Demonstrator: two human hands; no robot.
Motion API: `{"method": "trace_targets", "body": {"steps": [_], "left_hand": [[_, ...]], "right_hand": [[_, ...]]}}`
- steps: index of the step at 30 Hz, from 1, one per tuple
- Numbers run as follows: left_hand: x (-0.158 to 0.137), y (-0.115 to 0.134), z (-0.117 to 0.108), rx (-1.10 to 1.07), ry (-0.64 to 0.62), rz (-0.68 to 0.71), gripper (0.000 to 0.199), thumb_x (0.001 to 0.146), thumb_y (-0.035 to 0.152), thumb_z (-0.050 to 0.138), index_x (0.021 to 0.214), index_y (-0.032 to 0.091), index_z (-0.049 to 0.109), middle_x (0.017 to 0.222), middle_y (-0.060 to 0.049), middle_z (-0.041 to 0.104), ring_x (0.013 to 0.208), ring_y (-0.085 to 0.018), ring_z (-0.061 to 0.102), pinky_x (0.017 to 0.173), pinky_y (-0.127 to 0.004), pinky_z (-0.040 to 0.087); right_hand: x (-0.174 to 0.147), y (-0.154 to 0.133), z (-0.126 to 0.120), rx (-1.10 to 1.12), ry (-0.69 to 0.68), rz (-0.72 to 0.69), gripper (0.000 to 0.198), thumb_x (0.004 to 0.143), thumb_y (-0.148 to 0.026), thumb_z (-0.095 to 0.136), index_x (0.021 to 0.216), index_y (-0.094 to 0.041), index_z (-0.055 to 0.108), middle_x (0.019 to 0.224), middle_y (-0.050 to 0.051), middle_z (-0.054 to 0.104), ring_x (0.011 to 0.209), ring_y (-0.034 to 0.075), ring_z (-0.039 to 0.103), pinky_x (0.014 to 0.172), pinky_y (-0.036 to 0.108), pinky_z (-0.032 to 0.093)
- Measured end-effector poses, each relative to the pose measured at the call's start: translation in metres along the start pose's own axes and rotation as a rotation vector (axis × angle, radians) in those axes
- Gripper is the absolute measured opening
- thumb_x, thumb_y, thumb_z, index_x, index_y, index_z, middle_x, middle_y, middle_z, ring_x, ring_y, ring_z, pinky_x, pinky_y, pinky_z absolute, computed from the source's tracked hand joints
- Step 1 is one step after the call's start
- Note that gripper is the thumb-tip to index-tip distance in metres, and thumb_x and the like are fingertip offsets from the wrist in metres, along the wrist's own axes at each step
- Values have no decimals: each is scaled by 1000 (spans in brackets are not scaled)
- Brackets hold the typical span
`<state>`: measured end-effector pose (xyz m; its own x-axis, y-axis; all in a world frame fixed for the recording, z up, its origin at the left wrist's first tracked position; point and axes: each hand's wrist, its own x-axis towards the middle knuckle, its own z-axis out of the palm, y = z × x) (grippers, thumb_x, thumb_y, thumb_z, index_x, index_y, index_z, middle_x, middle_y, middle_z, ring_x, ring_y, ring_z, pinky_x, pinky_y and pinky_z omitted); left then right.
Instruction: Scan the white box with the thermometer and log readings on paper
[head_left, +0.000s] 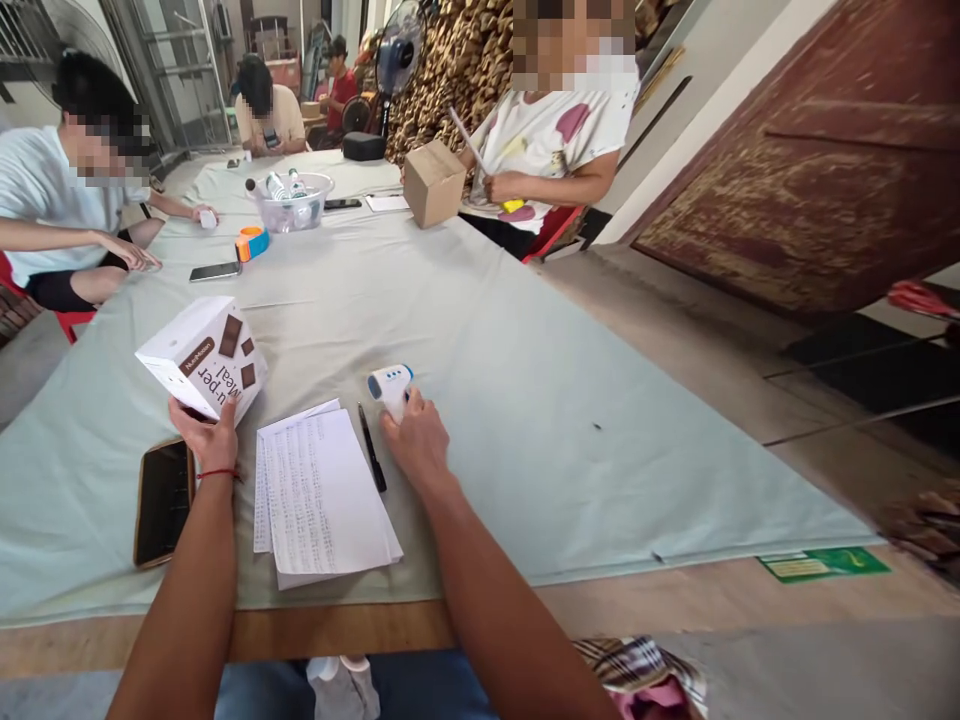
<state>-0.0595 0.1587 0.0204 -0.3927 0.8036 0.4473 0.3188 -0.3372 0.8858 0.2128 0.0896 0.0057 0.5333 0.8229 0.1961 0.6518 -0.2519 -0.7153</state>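
My left hand (205, 432) grips the lower side of a white carton (214, 355) with brown printed squares and lettering, which is tilted over the cloth. In my right hand (418, 440) is a white and blue infrared thermometer (391, 388), its handle wrapped by my fingers. Handwritten paper sheets (330, 500) lie stacked between my forearms. A black pen (372, 447) rests along their right edge, close to my right hand. Just left of my left wrist, a smartphone (163, 500) lies with its dark screen up.
A pale green cloth (570, 430) covers the table. Farther back are a phone (215, 271), an orange and blue tape roll (251, 243), a clear basin (294, 208) of bottles and a black case (364, 147). At right, a person holds a cardboard box (434, 184); others sit left and behind.
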Motion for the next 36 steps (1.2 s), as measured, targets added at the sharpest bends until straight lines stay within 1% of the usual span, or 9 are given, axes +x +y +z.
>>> {"method": "trace_targets", "body": {"steps": [2, 4, 7, 9, 11, 14, 20, 30, 36], "left_hand": [[-7, 5, 3, -152, -22, -25, 83, 71, 55, 76, 136, 18, 40, 129, -14, 54, 120, -29, 55, 107, -44, 43], [-15, 11, 8, -261, -70, -84, 69, 72, 58, 74, 125, 19, 54, 119, -11, 64, 112, -27, 61, 102, -42, 47], [-26, 16, 15, -349, -172, -134, 62, 74, 58, 73, 120, 18, 61, 116, -10, 67, 108, -26, 63, 96, -39, 50], [-30, 18, 17, -359, -229, -152, 63, 74, 55, 74, 122, 18, 60, 117, -10, 68, 107, -26, 64, 95, -38, 50], [-32, 20, 18, -360, -253, -169, 64, 73, 54, 75, 123, 17, 60, 118, -10, 68, 108, -26, 64, 94, -37, 51], [-33, 21, 18, -358, -266, -177, 66, 73, 54, 75, 124, 16, 59, 119, -11, 67, 110, -27, 63, 95, -37, 51], [-34, 19, 21, -320, -288, -186, 67, 72, 53, 75, 126, 15, 58, 118, -11, 68, 112, -28, 62, 98, -41, 50], [-33, 18, 19, -304, -318, -188, 63, 73, 53, 75, 122, 16, 60, 114, -11, 69, 109, -29, 63, 93, -40, 53], [-33, 19, 17, -313, -322, -206, 60, 72, 51, 76, 119, 17, 61, 113, -10, 69, 104, -27, 65, 90, -37, 53]], "right_hand": [[-8, -15, -1, 302, 26, -12, 52, 76, -35, 60, 123, -15, 55, 110, 14, 64, 102, 28, 58, 86, 39, 46], [-20, -30, 0, 624, -33, -10, 42, 75, -39, 58, 113, -20, 59, 99, 6, 66, 89, 22, 60, 78, 35, 48], [-42, -49, 2, 965, -299, -3, 21, 74, -39, 55, 84, -21, 59, 71, -1, 59, 63, 15, 53, 61, 29, 45], [-53, -56, 4, 1069, -455, -30, 17, 73, -38, 56, 72, -21, 54, 61, -3, 53, 55, 12, 48, 56, 27, 41], [-59, -59, 5, 1082, -545, -52, 19, 74, -38, 58, 67, -21, 52, 55, -5, 50, 51, 11, 45, 54, 27, 38], [-59, -57, 6, 1023, -592, -46, 24, 76, -42, 60, 67, -21, 52, 53, -5, 49, 51, 11, 44, 54, 26, 37], [-56, -55, 7, 965, -617, -5, 25, 75, -42, 61, 64, -21, 51, 51, -5, 50, 50, 11, 45, 53, 26, 38], [-59, -52, 20, 995, -663, 58, 24, 75, -43, 60, 70, -20, 57, 55, -4, 53, 52, 12, 47, 53, 26, 40], [-59, -51, 21, 1004, -687, 77, 26, 74, -45, 61, 69, -20, 56, 54, -3, 53, 51, 12, 47, 53, 27, 39]]}}
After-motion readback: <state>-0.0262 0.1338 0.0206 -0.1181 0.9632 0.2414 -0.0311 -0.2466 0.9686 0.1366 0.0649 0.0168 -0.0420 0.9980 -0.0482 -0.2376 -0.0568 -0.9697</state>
